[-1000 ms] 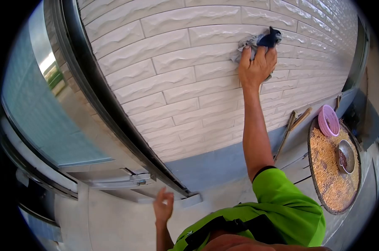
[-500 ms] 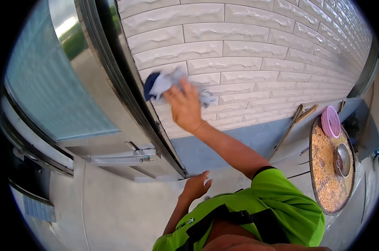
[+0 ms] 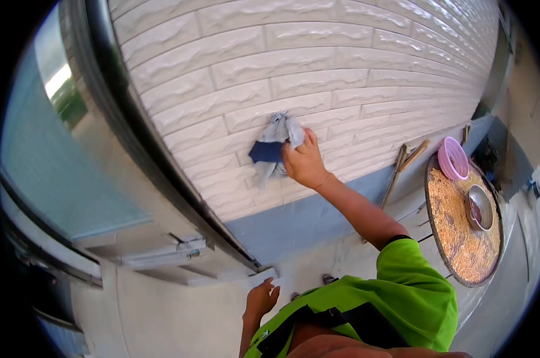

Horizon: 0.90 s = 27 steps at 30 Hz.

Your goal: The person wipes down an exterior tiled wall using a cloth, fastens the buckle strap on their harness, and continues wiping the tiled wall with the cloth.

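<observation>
My right hand (image 3: 306,161) is closed on a crumpled cloth (image 3: 267,151), grey-blue with a dark navy patch. It holds the cloth against the white tiled wall (image 3: 240,90), and part of the cloth hangs below the fingers. Low beside my body, my left hand (image 3: 261,297) holds nothing; its fingers are loosely bent, with the thumb apart. The floor lies beneath that hand.
Left of the wall stands a metal-framed door (image 3: 180,197) with a glass pane and latch. To the right, a round tray (image 3: 437,250) of yellow grains carries a pink basket (image 3: 453,159) and a metal bowl (image 3: 480,207). Wooden sticks (image 3: 401,164) lean by the wall.
My right hand has moved the cloth right and slightly down, away from the door frame, and it is now gathered in the fingers. My left hand has dropped a little lower.
</observation>
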Motion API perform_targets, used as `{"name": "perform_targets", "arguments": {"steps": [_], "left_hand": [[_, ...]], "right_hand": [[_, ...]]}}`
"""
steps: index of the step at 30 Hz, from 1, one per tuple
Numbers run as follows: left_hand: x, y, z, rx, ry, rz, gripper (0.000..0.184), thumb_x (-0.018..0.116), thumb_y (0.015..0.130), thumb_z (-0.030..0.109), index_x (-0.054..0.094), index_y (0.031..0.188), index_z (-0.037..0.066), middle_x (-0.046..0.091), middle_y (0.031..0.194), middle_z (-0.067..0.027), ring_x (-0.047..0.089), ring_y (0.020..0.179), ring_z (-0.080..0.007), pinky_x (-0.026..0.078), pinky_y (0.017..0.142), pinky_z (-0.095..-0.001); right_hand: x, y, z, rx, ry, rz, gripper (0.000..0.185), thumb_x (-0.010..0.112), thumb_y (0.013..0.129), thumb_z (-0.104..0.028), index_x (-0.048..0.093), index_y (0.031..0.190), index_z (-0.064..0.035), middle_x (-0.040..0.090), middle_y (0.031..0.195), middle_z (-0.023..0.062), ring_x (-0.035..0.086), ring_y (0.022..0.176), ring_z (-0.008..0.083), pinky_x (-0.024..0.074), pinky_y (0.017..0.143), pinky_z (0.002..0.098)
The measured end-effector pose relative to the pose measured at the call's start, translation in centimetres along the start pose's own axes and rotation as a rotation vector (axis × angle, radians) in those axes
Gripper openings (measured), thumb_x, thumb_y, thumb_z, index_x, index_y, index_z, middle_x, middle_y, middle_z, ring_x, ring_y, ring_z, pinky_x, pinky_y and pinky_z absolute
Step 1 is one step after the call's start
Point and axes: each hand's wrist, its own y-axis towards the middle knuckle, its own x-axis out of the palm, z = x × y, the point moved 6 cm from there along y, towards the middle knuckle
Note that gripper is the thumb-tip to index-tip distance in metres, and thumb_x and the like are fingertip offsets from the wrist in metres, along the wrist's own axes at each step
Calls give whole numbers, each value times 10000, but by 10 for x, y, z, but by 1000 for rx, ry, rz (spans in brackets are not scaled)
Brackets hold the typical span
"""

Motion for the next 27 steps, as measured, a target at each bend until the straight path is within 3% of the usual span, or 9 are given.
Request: {"name": "perform_targets", "arguments": {"steps": [3, 7, 13, 15, 19, 20, 23, 26, 27], "left_hand": [[-1, 5, -2, -20, 28, -15, 455, 682, 929, 335, 660, 1268, 31, 764, 1020, -157, 735, 896, -370, 579, 796, -468], [-9, 22, 19, 12, -3, 34, 438, 680, 928, 326, 668, 1249, 29, 774, 980, -112, 740, 890, -351, 581, 791, -457], [7, 68, 22, 48, 76, 10, 538, 673, 931, 303, 564, 1382, 32, 774, 968, -110, 737, 893, -353, 574, 787, -448], [6, 82, 38, 92, -14, 132, 565, 695, 915, 253, 537, 1408, 26, 751, 1055, -172, 722, 951, -375, 571, 823, -450], [-8, 114, 88, 260, -47, 535, 665, 722, 883, 166, 456, 1465, -12, 612, 1314, -264, 640, 1138, -435, 539, 944, -473], [-12, 122, 96, 196, -196, 561, 681, 725, 872, 139, 445, 1468, -33, 598, 1341, -247, 637, 1168, -397, 536, 957, -447], [-6, 166, 78, 114, -435, 503, 756, 661, 894, 329, 354, 1528, 57, 489, 1441, -206, 546, 1259, -379, 483, 1028, -471], [18, 208, 44, -11, -771, 310, 882, 565, 927, 613, 218, 1619, 191, 326, 1591, -144, 408, 1397, -351, 403, 1133, -508], [29, 216, 38, -62, -874, 237, 927, 534, 938, 708, 173, 1650, 236, 272, 1641, -123, 363, 1442, -342, 376, 1168, -520]], "right_hand": [[-28, 0, 66, 160, 85, -57, 306, 685, 689, -10, 652, 994, -10, 553, 1180, 268, 501, 1185, 505, 402, 1015, 554], [-104, 44, 145, 198, -72, 234, 347, 627, 664, 48, 628, 1010, 26, 498, 1081, 294, 486, 1002, 516, 423, 899, 576], [-198, 83, 281, 273, -256, 526, 326, 598, 789, 19, 629, 1113, 0, 528, 1143, 317, 496, 1089, 511, 427, 955, 555], [-233, 86, 349, 337, -341, 768, 370, 628, 826, -34, 593, 1193, 8, 540, 1222, 306, 502, 1138, 505, 430, 964, 561], [-303, 98, 456, 589, -665, 830, 383, 667, 858, -120, 583, 1196, 40, 581, 1282, 276, 528, 1170, 475, 436, 973, 542], [-312, 87, 512, 688, -599, 779, 375, 660, 868, -146, 592, 1188, 38, 602, 1251, 272, 554, 1131, 460, 451, 949, 535], [-286, 67, 624, 335, 659, 1218, 310, 645, 904, -225, 663, 1089, 23, 670, 1107, 267, 626, 992, 432, 489, 860, 511], [-275, 102, 455, 194, -845, 830, 298, 626, 942, -243, 688, 1093, 6, 695, 1045, 248, 653, 904, 412, 503, 803, 484], [-275, 102, 462, 300, -745, 698, 300, 624, 943, -240, 684, 1121, -5, 693, 1039, 237, 651, 899, 409, 504, 793, 481]]}}
